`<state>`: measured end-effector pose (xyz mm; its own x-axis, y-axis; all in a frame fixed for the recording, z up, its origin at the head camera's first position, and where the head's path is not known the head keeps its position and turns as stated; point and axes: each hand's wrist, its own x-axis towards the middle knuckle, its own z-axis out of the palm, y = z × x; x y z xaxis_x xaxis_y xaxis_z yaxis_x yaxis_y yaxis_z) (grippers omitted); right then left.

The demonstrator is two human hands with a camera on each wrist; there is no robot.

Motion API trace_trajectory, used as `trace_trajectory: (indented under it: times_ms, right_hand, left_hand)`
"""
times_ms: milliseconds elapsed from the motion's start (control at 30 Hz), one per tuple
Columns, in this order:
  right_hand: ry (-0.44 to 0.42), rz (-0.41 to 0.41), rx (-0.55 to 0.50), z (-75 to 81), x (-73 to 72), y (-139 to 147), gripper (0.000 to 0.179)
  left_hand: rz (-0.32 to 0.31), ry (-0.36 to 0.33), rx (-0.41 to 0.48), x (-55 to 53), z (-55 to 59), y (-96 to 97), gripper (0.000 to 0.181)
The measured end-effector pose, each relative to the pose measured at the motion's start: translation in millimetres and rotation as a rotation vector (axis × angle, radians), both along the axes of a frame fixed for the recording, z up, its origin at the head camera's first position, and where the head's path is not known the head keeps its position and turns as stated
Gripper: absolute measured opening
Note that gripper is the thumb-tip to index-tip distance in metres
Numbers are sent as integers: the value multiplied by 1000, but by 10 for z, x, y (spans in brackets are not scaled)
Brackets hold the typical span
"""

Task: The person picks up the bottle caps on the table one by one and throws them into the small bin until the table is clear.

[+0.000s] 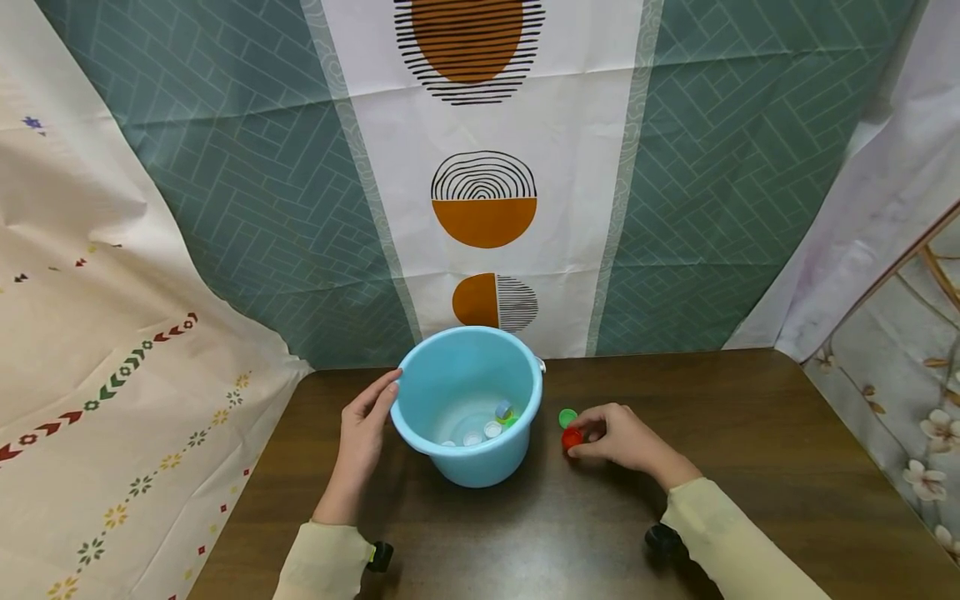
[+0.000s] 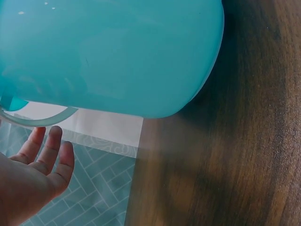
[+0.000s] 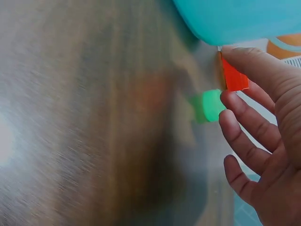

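Note:
A light blue bucket [image 1: 480,467] stands upright on the table, with several small caps in white, green and other colours at its bottom. My left hand [image 1: 367,421] holds its rim on the left side, thumb and forefinger at the edge. Three fingers of that hand hang loosely bent beside the handle [image 2: 47,120] in the left wrist view. To the right of the bucket, my right hand [image 1: 615,437] pinches a red bottle cap [image 1: 572,438] between thumb and forefinger, close over the table. Just beyond it lies a green bottle cap [image 1: 567,417], also seen under the fingers in the right wrist view.
The brown wooden table [image 1: 480,550] ends at a patterned cloth [image 1: 487,125] hanging behind the bucket. A cream cloth [image 1: 112,375] hangs along the left side, and a floral one [image 1: 915,425] on the right. A dark wrist device [image 1: 663,540] sits at the right sleeve.

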<state>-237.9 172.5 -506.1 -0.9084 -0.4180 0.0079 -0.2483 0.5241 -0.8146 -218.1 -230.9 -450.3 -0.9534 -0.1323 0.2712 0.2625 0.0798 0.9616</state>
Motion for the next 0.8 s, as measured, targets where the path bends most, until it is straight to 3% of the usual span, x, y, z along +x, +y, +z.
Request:
trace_trajectory:
  times_ms: [233,500,800]
  right_hand:
    - [22,-36,-2,181,-67,90,34]
    - [75,-41,-24,335,-130,127,32]
    - [127,-74,-29,524,-173,195,33]
  left_hand:
    - [-7,-10,12,12,13,0,34]
    - [-40,-24,24,97,180,30,35]
    - [-10,-16,15,3,9,-4,34]
